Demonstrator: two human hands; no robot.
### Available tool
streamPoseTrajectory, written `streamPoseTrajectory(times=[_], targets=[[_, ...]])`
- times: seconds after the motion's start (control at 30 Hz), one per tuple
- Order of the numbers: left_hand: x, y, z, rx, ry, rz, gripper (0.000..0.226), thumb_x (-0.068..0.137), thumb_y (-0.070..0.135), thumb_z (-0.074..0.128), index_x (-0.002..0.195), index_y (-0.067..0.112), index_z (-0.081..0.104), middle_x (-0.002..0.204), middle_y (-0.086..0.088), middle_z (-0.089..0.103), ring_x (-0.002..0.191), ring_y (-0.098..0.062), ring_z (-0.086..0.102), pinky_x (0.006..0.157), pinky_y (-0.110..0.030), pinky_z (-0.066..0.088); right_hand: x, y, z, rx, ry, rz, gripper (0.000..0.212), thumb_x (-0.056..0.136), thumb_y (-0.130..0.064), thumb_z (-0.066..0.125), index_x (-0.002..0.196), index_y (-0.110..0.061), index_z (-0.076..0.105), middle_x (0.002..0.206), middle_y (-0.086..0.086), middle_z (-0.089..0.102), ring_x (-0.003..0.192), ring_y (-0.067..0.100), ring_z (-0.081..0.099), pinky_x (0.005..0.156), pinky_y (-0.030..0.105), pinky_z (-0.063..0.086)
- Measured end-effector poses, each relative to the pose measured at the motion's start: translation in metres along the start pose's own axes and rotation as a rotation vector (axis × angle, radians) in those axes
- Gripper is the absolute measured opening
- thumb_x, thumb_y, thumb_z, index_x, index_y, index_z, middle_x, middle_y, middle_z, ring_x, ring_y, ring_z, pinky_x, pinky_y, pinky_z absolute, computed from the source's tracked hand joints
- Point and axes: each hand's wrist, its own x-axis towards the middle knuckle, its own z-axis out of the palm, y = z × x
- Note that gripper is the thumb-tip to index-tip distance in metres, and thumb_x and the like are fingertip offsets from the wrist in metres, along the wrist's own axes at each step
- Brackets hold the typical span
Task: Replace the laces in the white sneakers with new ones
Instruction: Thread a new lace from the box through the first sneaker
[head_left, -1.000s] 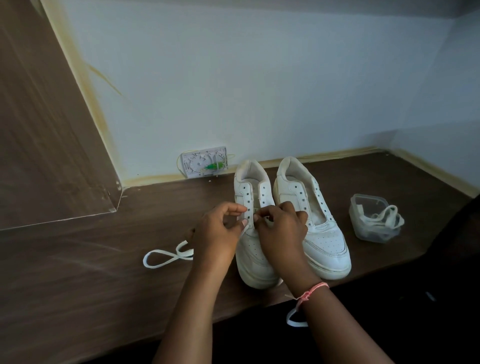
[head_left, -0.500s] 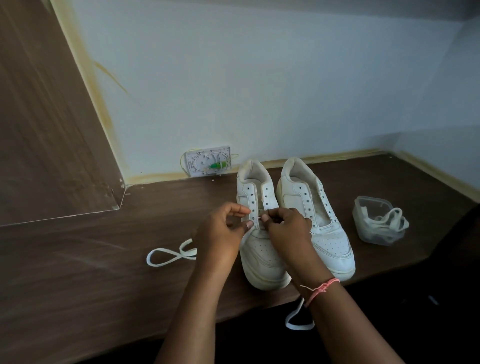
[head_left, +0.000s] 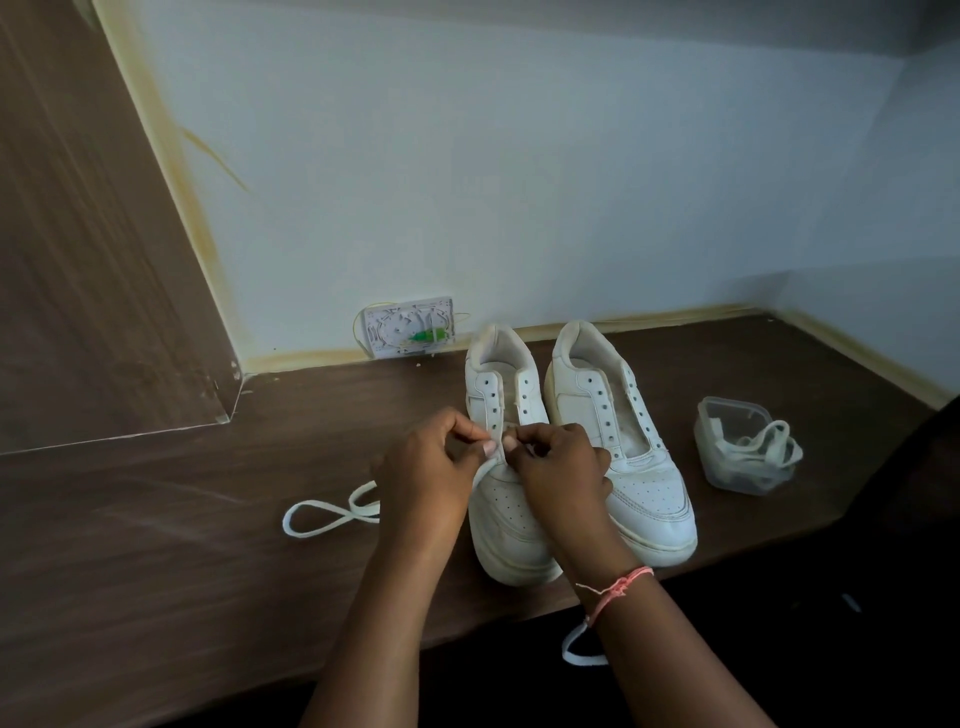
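Observation:
Two white sneakers stand side by side on the brown wooden counter (head_left: 156, 571), toes toward me. Over the lower eyelets of the left sneaker (head_left: 506, 519) my left hand (head_left: 426, 467) pinches a white lace (head_left: 327, 514), which trails left in a loop on the counter. My right hand (head_left: 561, 467) pinches the lace's other part at the same eyelets; a loop of it hangs below the counter edge by my wrist. The right sneaker (head_left: 639, 478) has no lace in its eyelets.
A clear plastic container (head_left: 743, 447) with white laces spilling out sits right of the sneakers. A white wall plate (head_left: 410, 335) with a green part leans at the back wall. A wooden panel (head_left: 88, 260) rises at the left. The counter's front edge runs just under my wrists.
Both hands have shifted slightly up the left sneaker's eyelets, fingertips drawn closer together. The lace loop on the counter stays in place.

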Motion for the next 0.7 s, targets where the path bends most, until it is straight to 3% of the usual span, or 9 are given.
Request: streamPoseTrajectory(times=[0.1,0.2,0.33,0.4,0.47,0.6,0.7], targets=[[0.001,-0.002,0.003,0.035,-0.002,-0.005,0.012,0.085,0.035,0.071,0.077,0.036,0.062,0.076,0.023,0.064,0.078,-0.001,0.060,0.088,-0.050,0.049,-0.001,0.001,-0.007,-0.047,-0.028,-0.052,0.027,0.086,-0.048,0.067,0.110,-0.036,0.067,0.113,-0.009,0.046,0.122,0.022,0.033,0.096,0.036,0.028],[0.012,-0.009,-0.004,-0.029,0.071,-0.153,0.008,0.092,0.037,0.061,0.085,0.034,0.059,0.086,0.017,0.065,0.088,-0.014,0.063,0.091,-0.051,0.048,-0.010,0.004,-0.012,-0.282,0.001,-0.171,0.056,0.068,-0.062,0.076,0.118,-0.043,0.057,0.121,-0.010,0.041,0.119,0.019,0.027,0.094,0.035,0.025],[0.037,-0.040,-0.054,-0.191,0.645,-0.355,0.005,0.096,0.024,0.055,0.100,0.023,0.059,0.110,-0.010,0.064,0.108,-0.035,0.058,0.095,-0.046,0.045,-0.019,0.008,-0.015,-0.375,0.043,-0.251,0.071,0.065,-0.070,0.072,0.127,-0.044,0.048,0.132,-0.009,0.033,0.121,0.017,0.020,0.098,0.037,0.023],[0.036,-0.047,-0.082,-0.125,0.803,-0.495,0.015,0.093,0.021,0.056,0.107,0.019,0.061,0.125,-0.011,0.058,0.125,-0.037,0.047,0.104,-0.052,0.032,-0.020,0.009,-0.017,-0.395,0.052,-0.258,0.078,0.063,-0.072,0.072,0.130,-0.042,0.045,0.134,-0.008,0.033,0.123,0.018,0.021,0.098,0.037,0.023],[0.027,-0.044,-0.088,0.063,0.694,-0.572,0.020,0.090,0.024,0.061,0.109,0.029,0.060,0.138,-0.007,0.047,0.134,-0.035,0.034,0.107,-0.059,0.022,-0.020,0.010,-0.019,-0.410,0.068,-0.260,0.084,0.060,-0.074,0.071,0.131,-0.040,0.044,0.134,-0.008,0.034,0.124,0.019,0.023,0.099,0.037,0.024],[0.018,-0.035,-0.057,0.292,0.287,-0.080,0.011,0.089,0.045,0.055,0.093,0.038,0.063,0.119,0.007,0.059,0.116,-0.028,0.048,0.099,-0.048,0.034,-0.020,0.010,-0.019,-0.428,0.072,-0.261,0.085,0.059,-0.076,0.071,0.130,-0.039,0.043,0.134,-0.008,0.035,0.125,0.020,0.023,0.099,0.038,0.023],[0.015,-0.016,-0.029,0.337,0.004,0.053,0.033,0.085,0.067,0.043,0.092,0.041,0.062,0.108,0.023,0.055,0.109,-0.009,0.042,0.097,-0.040,0.024,-0.018,0.010,-0.018,-0.448,0.077,-0.276,0.084,0.058,-0.076,0.071,0.129,-0.039,0.043,0.133,-0.008,0.035,0.124,0.019,0.021,0.097,0.037,0.022]])
